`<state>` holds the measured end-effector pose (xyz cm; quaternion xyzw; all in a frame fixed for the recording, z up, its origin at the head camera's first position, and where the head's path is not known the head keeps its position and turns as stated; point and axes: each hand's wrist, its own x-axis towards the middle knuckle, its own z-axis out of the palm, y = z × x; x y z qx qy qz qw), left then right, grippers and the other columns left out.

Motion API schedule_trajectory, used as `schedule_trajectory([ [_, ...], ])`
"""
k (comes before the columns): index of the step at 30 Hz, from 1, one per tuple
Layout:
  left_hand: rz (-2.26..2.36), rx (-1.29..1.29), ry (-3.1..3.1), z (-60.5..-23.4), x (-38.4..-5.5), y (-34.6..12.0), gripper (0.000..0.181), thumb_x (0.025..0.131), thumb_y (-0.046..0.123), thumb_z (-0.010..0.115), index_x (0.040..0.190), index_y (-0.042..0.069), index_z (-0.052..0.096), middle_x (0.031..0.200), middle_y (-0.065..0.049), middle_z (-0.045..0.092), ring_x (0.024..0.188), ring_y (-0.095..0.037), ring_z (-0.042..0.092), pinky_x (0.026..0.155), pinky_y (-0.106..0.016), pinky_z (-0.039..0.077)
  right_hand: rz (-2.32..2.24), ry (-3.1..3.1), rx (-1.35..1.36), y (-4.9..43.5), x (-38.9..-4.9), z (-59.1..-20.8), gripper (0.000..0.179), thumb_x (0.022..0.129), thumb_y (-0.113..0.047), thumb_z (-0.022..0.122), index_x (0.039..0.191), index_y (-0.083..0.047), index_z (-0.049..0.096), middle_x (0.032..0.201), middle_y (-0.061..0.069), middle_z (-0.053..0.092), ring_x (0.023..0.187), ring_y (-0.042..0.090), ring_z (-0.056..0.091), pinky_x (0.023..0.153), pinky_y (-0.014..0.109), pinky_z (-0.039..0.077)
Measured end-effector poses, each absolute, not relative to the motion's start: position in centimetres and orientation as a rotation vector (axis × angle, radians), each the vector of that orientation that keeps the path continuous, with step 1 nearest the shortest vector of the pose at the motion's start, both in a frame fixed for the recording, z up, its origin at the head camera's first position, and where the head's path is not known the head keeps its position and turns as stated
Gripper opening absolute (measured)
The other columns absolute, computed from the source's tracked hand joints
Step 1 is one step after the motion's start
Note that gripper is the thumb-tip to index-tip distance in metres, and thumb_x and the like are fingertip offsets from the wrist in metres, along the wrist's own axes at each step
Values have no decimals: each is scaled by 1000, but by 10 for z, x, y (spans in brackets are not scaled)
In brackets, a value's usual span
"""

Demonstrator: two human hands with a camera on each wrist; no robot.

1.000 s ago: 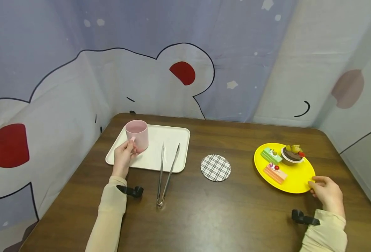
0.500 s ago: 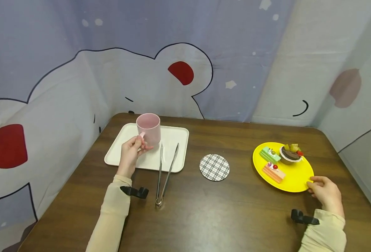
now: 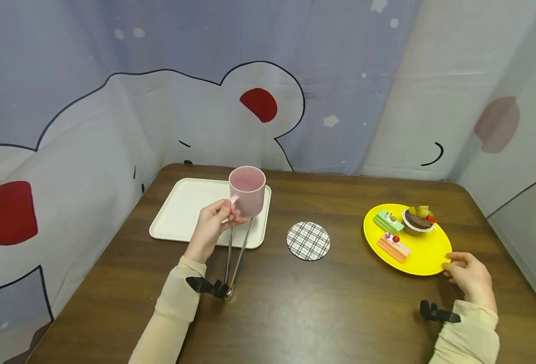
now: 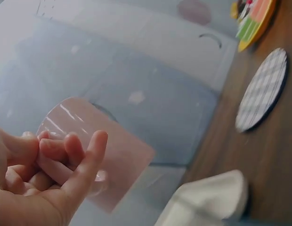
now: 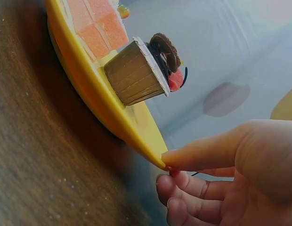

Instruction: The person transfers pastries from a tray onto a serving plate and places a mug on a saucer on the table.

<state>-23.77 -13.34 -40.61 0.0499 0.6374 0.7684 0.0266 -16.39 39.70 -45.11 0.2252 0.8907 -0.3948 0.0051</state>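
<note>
A pink mug [image 3: 251, 194] is held by its handle in my left hand [image 3: 214, 222], raised over the right end of a white tray [image 3: 181, 212]. The left wrist view shows the fingers curled round the mug's handle, the mug [image 4: 122, 160] tilted in that picture. With thumb and fingers my right hand [image 3: 472, 278] pinches the near right rim of a yellow plate [image 3: 431, 253]. On that plate sit a green cake slice [image 3: 388, 222], an orange cake slice [image 3: 393, 247] and a chocolate cupcake [image 3: 415, 222] topped with fruit.
Metal tongs [image 3: 238, 265] lie with their tips on the tray, partly hidden behind the left hand and wrist. A round checked coaster [image 3: 308, 241] lies mid-table between tray and plate. A printed curtain [image 3: 340, 91] hangs behind the table.
My left hand has lifted the mug off the tray's left part and carried it rightward, over the tong tips. The right hand keeps its pinch on the plate's rim, with no clear movement.
</note>
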Motion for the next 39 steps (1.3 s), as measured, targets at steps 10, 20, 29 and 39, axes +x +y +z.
schedule_trajectory([
  [10, 2280, 284, 1894, -420, -224, -85, 28, 103, 16, 40, 82, -1, 49, 74, -3, 48, 73, -11, 60, 86, -39, 56, -1151, 2827, 658, 399, -165, -449, 42, 92, -10, 51, 124, 16, 44, 81, 12, 62, 58, 1, 53, 54, 21, 47],
  [20, 2195, 356, 1766, -427, -217, -56, 26, 103, 14, 40, 84, 0, 47, 77, -3, 47, 75, -12, 55, 89, -38, 55, -1104, 2848, 603, 399, -167, -446, 43, 92, -11, 49, 124, 16, 44, 86, 18, 63, 59, 3, 54, 55, 21, 47],
  [29, 2205, 321, 1722, -426, -218, -39, 26, 104, 14, 39, 83, 2, 47, 74, -2, 45, 74, -11, 58, 88, -38, 56, -1118, 2835, 583, 400, -163, -450, 43, 94, -11, 48, 126, 17, 43, 89, 23, 63, 59, 2, 55, 55, 20, 47],
  [39, 2207, 267, 1682, -439, -231, -19, 26, 104, 13, 36, 82, 5, 46, 73, -2, 41, 73, -11, 49, 91, -42, 54, -1213, 2795, 588, 400, -162, -451, 43, 92, -8, 47, 126, 17, 42, 86, 17, 64, 60, 2, 55, 56, 22, 49],
])
